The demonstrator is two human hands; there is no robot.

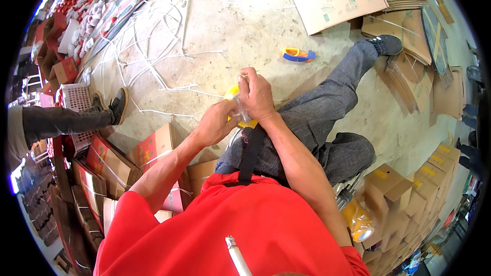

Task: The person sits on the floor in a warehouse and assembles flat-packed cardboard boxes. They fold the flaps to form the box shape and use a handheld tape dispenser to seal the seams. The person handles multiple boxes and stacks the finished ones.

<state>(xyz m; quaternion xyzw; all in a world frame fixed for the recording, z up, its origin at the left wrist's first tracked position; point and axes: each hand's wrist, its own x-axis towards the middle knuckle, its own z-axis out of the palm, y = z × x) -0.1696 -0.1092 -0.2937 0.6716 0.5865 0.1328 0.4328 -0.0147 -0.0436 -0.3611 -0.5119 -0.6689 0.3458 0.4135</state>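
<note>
Left hand and right hand pinch clear plastic by the yellow thing, maybe to keep it tight

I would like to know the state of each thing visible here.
Left hand, closed on clear film
Right hand, closed on same film
Clear film, crumpled
Yellow roll, partly hidden
Blue-and-orange tape dispenser, lying on floor
White strapping, loose, tangled
Printed carton, flattened
Cigarette, ash-tipped

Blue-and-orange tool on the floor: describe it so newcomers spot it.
Find the big cardboard sheet at the top. Just below its lowest corner, up and right of the right hand, lies a small tool on the floor. Its blue base and orange frame stand out from the white straps nearby.
</note>
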